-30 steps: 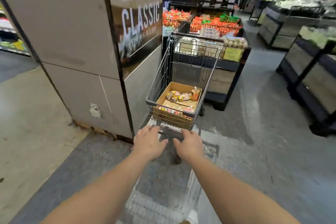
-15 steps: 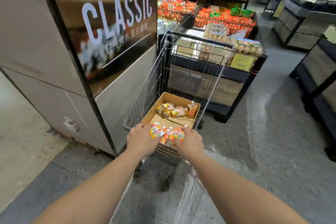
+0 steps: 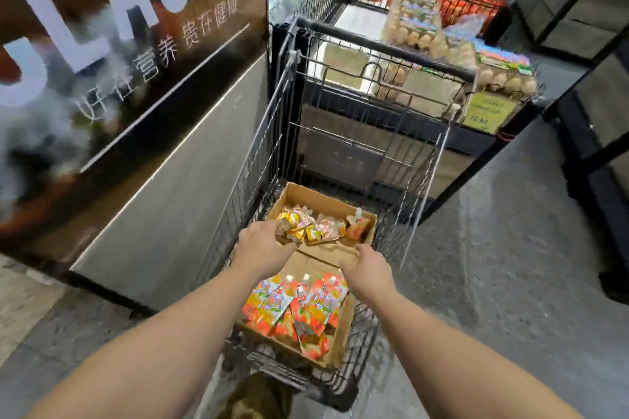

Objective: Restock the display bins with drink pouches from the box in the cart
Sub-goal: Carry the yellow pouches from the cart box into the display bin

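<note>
Fingers (image 3: 272, 231) touch crinkled yellow pouches (image 3: 296, 224) (orange pouches (image 3: 299, 309) nearer).

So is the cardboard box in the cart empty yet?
No. The box holds orange pouches near the person and yellow pouches at its far end.

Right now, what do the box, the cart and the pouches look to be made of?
Box: brown corrugated cardboard, matte, with folded flaps. Cart: dark metal wire, seemingly coated, thin grid bars. Drink pouches: probably glossy printed plastic or foil film, crinkled, with white spout caps.
</note>
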Demonstrator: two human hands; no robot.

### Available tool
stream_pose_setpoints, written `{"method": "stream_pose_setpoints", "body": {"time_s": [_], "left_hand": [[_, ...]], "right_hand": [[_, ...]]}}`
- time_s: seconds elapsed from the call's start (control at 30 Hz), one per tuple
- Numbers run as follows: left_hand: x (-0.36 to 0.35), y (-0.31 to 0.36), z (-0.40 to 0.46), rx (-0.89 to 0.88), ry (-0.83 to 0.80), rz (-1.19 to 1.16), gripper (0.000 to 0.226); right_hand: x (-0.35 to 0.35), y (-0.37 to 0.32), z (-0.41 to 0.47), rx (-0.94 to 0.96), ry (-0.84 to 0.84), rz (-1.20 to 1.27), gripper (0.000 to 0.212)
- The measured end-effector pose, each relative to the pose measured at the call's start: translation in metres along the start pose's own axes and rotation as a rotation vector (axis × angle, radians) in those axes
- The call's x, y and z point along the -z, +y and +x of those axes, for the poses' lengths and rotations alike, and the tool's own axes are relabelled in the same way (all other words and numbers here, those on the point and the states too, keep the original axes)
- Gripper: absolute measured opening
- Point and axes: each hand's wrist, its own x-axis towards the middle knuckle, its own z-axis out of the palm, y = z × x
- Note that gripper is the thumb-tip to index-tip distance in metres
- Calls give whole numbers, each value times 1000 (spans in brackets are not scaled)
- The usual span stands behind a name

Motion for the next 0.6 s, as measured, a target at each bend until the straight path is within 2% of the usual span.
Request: {"method": "stream_pose_setpoints", "body": {"time_s": [0.17,0.33,0.47,0.6], "left_hand": [[-7,3,69,10,-83,-17,42],[-43,-9,124,114,-172,-83,61],[-78,-20,167,219,-180,-127,80],[-117,-25,209,329,-204,-207,74]], "right_hand": [[-19,-12,56,-119,-91,103,61],[-45,-9,118,-185,-198,139,61],[-76,0,178,-243,-263,168,60],[-116,13,233,-375,-322,294,61]]}}
